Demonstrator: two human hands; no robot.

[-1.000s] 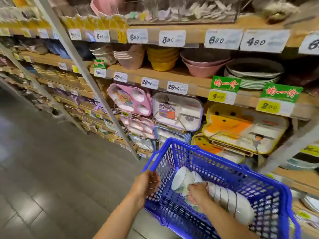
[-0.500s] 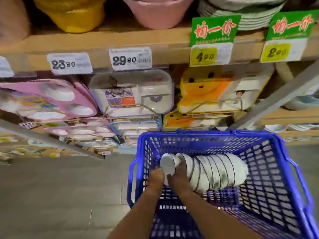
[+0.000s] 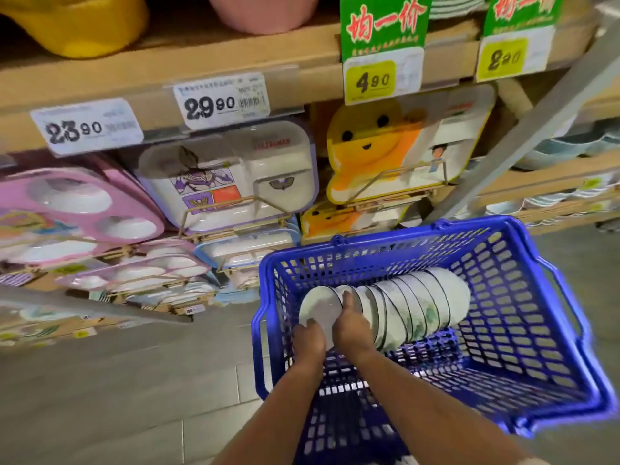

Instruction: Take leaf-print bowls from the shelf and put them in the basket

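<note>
A blue plastic basket (image 3: 523, 263) stands on the floor in front of the shelf. Inside it a row of several white leaf-print bowls (image 3: 419, 307) lies on its side, nested. Both my hands reach down into the basket at the row's left end. My left hand (image 3: 308, 335) grips the lower edge of the end bowl (image 3: 317, 310), whose white inside faces me. My right hand (image 3: 352, 325) holds the same end of the row, fingers curled over the bowl rims.
Wooden shelves (image 3: 201, 68) with price tags hold children's divided trays: pink (image 3: 67, 209), white (image 3: 241, 169), yellow (image 3: 385, 149). A grey metal post (image 3: 523, 135) slants down behind the basket. More dishes (image 3: 553, 152) sit on the right shelf. Grey tiled floor (image 3: 117, 397) lies to the left.
My view dropped and closed in on the basket. My left hand moved from the basket's rim onto the end bowl; both hands now hold the left end of the row.
</note>
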